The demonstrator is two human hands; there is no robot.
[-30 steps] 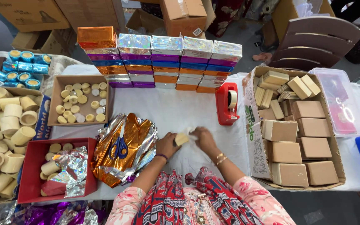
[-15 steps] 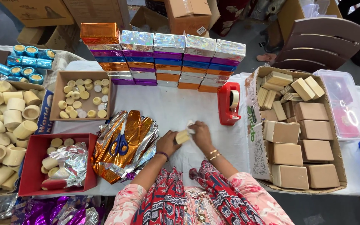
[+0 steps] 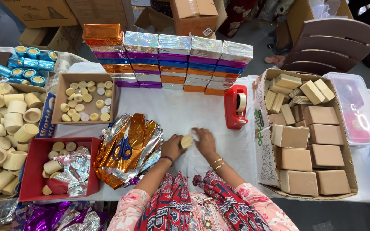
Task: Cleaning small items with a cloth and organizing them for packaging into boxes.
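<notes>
Both my hands meet over the white table near its front edge. My left hand (image 3: 172, 147) and my right hand (image 3: 204, 140) together grip a small cream cylinder (image 3: 186, 141) lying on its side between them. A bit of silvery wrap shows at the fingertips of the right hand. Just left of my left hand lies a heap of gold and silver foil sheets (image 3: 127, 147) with blue-handled scissors (image 3: 124, 145) on top.
A red tape dispenser (image 3: 235, 107) stands right of my hands. Stacked shiny foil-wrapped boxes (image 3: 168, 62) line the back. A carton of tan boxes (image 3: 307, 137) sits at right. At left are a red tray (image 3: 35, 171), a box of round caps (image 3: 84, 102) and cream cylinders (image 3: 1, 132).
My hands and the cylinder stay at nearly the same spot; the fingers shift slightly around the piece. The view has tilted a little.
</notes>
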